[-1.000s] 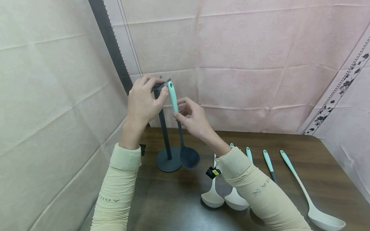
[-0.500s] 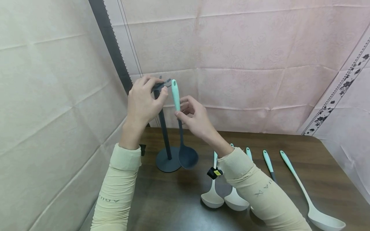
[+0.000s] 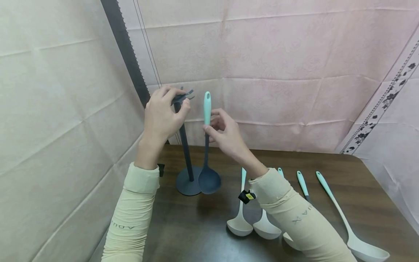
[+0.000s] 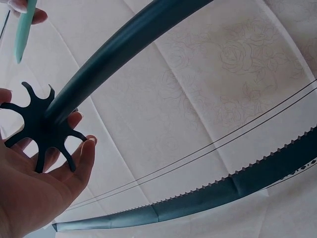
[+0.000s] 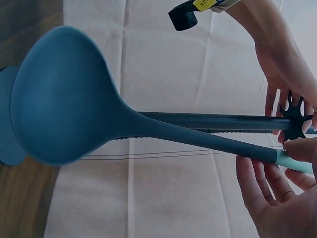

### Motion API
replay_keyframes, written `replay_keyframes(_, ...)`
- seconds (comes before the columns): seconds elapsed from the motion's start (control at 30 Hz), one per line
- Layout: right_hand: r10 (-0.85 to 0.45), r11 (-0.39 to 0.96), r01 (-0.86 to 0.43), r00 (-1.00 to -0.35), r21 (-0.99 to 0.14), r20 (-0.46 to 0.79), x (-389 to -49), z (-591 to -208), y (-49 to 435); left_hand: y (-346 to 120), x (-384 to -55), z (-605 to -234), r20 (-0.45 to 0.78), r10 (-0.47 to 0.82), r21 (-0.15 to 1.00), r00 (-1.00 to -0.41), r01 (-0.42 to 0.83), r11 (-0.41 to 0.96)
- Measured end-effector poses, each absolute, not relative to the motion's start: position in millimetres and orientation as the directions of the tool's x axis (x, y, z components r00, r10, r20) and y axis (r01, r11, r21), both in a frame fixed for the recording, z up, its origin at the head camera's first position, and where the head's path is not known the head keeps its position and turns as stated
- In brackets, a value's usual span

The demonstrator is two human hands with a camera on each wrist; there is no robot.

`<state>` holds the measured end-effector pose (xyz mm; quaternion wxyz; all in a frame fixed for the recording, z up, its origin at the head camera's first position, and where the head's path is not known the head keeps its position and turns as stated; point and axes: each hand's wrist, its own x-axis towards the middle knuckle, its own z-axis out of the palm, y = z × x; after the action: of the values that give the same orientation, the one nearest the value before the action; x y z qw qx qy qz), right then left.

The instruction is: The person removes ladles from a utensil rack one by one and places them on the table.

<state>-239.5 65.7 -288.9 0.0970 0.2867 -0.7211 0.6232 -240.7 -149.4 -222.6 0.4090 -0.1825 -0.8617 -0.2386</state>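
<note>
My right hand (image 3: 226,133) pinches a ladle (image 3: 209,180) with a dark blue bowl and a mint handle, where the handle meets the dark shaft. The ladle stands upright, bowl down, its handle end apart from the hooks. To its left is a dark utensil stand (image 3: 187,153) with a round base. My left hand (image 3: 163,112) holds the stand's top, its fingers spread around the ring of hooks (image 4: 39,124) in the left wrist view. In the right wrist view the ladle bowl (image 5: 62,94) fills the left side and overlaps the stand's base.
On the brown table (image 3: 196,233) lie two pale ladles (image 3: 239,227) side by side. A mint handle (image 3: 302,182) and another pale bowl (image 3: 289,241) are partly behind the right sleeve. A long pale ladle (image 3: 366,249) lies at right. Cloth (image 3: 278,91) hangs behind.
My right hand has moved the ladle to the right, its handle end going from beside the hooks to apart from them. The ladle has become more vertical. My left hand stays put.
</note>
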Motion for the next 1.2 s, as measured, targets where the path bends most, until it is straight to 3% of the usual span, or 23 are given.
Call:
replay_keyframes(0.6, -0.314, 0.113, -0.570, -0.797, -0.814, 0.515, -239.4, -292.1, 75.2, -148.4, -239.6, -222.0, 0.795, 0.117, 0.260, -0.596, 0.509, 0.821)
replay_keyframes(1.2, -0.296, 0.114, -0.535, -0.822, -0.837, 0.486, -239.6, -297.9, 79.1, -148.8, -241.2, -222.8, 0.797, 0.118, 0.259, -0.592, 0.511, 0.819)
